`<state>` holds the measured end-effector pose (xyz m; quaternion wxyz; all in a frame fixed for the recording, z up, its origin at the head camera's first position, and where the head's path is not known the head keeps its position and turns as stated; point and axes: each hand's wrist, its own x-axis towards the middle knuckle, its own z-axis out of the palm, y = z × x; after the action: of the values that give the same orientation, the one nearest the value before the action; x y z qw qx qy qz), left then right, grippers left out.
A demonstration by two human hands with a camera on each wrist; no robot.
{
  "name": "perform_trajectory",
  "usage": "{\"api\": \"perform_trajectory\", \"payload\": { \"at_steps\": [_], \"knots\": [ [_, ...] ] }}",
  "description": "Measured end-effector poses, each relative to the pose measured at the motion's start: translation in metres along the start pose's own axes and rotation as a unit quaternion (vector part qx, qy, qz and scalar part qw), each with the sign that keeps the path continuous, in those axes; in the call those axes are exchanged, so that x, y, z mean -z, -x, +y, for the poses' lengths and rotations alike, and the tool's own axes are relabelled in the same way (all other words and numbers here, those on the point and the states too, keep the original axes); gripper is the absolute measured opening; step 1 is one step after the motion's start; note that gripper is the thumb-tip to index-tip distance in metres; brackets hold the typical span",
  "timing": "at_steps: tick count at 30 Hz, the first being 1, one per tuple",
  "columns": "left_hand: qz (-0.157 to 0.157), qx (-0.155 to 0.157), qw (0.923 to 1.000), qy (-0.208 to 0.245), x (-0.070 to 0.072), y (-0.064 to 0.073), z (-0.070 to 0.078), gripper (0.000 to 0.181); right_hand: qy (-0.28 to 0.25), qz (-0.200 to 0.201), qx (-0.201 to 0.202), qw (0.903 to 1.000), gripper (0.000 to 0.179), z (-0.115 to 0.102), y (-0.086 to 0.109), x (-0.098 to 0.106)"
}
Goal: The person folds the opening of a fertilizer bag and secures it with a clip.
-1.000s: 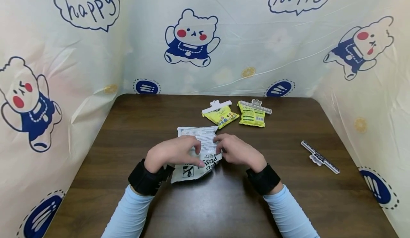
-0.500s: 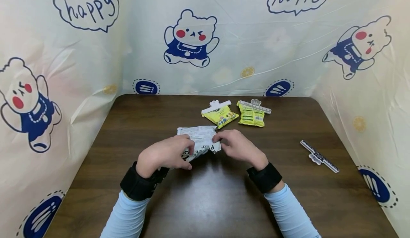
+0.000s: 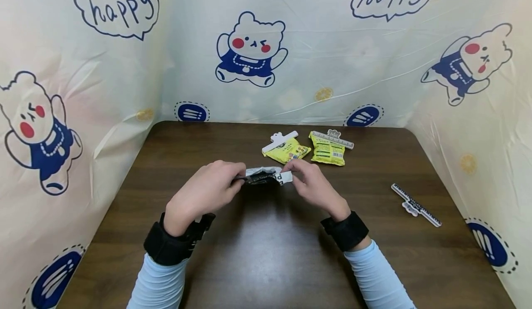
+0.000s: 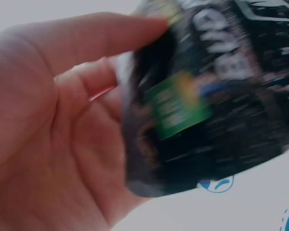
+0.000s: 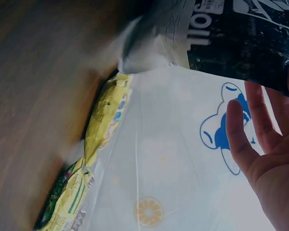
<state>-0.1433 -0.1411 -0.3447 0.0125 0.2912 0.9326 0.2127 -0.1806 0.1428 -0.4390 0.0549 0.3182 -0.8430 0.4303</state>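
Fingers of left hand (image 3: 203, 188) and right hand (image 3: 314, 186) pinch opposite sides of a printed bag (image 3: 265, 177). Two clipped yellow packets (image 3: 292, 150) (image 3: 328, 151) lie beyond; loose clip (image 3: 415, 205) lies right.

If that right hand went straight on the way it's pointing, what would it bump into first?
Beyond the bag it grips, the right hand would probably meet the left yellow packet first, just ahead in the head view. Depth is unclear, so it might pass above.
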Motion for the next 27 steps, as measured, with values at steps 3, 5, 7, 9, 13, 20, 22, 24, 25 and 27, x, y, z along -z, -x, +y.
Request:
{"api": "perform_trajectory", "payload": {
  "at_steps": [3, 5, 7, 9, 13, 20, 22, 24, 25, 27],
  "knots": [
    [0.066, -0.013, 0.9977, -0.012, 0.001, 0.000, 0.001, 0.011, -0.018, 0.021, -0.011, 0.9996, 0.026, -0.005, 0.001, 0.005],
    [0.107, -0.025, 0.9937, -0.021, 0.000, -0.001, 0.000, 0.008, -0.033, 0.033, -0.014, 0.9988, 0.024, -0.008, 0.001, 0.008],
    [0.135, -0.032, 0.9899, -0.028, -0.001, -0.003, 0.000, 0.006, -0.044, 0.046, -0.009, 0.9979, 0.023, -0.011, 0.001, 0.010],
    [0.155, -0.034, 0.9868, -0.031, -0.002, -0.003, 0.001, 0.005, -0.049, 0.056, -0.004, 0.9972, 0.024, -0.013, 0.001, 0.012],
    [0.180, -0.038, 0.9826, -0.028, -0.005, -0.005, 0.003, 0.004, -0.068, 0.066, -0.013, 0.9954, 0.026, -0.016, 0.002, 0.017],
    [0.183, -0.040, 0.9822, 0.004, -0.012, -0.011, 0.001, 0.004, -0.087, 0.028, -0.057, 0.9942, 0.023, -0.013, 0.003, 0.023],
    [0.177, -0.028, 0.9837, 0.016, -0.012, -0.012, -0.001, 0.007, -0.078, 0.022, -0.064, 0.9947, 0.022, -0.011, 0.003, 0.025],
    [0.167, -0.015, 0.9856, 0.020, -0.011, -0.012, -0.005, 0.017, -0.079, 0.020, -0.073, 0.9940, 0.019, -0.010, 0.002, 0.026],
    [0.160, -0.007, 0.9869, 0.021, -0.010, -0.012, -0.008, 0.024, -0.082, 0.021, -0.079, 0.9933, 0.018, -0.009, 0.002, 0.026],
    [0.143, 0.006, 0.9892, 0.033, -0.009, -0.013, -0.015, 0.037, -0.085, 0.022, -0.089, 0.9921, 0.015, -0.007, 0.001, 0.027]
  ]
}}
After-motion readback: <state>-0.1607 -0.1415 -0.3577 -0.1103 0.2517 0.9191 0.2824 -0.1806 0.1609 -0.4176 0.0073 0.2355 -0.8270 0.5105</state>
